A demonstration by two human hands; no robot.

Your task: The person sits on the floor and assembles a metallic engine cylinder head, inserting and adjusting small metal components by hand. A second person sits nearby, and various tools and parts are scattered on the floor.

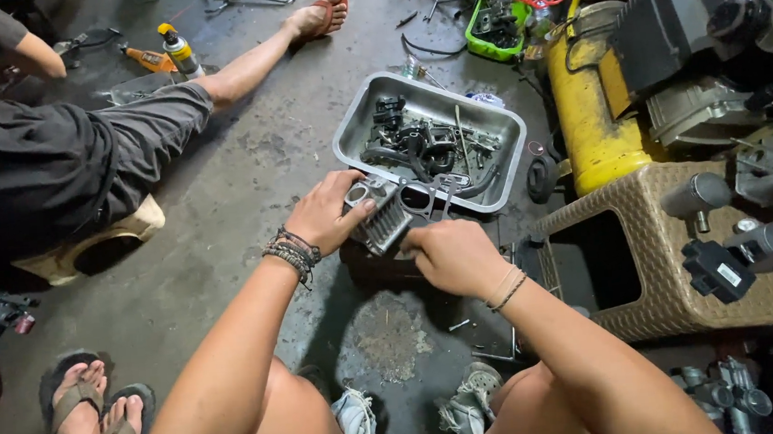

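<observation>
Both hands, left hand and right hand, clamp the finned metal engine casting by its ends; it looks rigid, heavy, probably oily.

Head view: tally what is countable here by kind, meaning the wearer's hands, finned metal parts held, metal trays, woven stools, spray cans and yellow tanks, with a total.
Wearer's hands: 2, left hand and right hand
Finned metal part, held by both: 1
Metal tray of dark parts: 1
Woven stool: 1
Spray can: 1
Yellow tank: 1
Total: 7
</observation>
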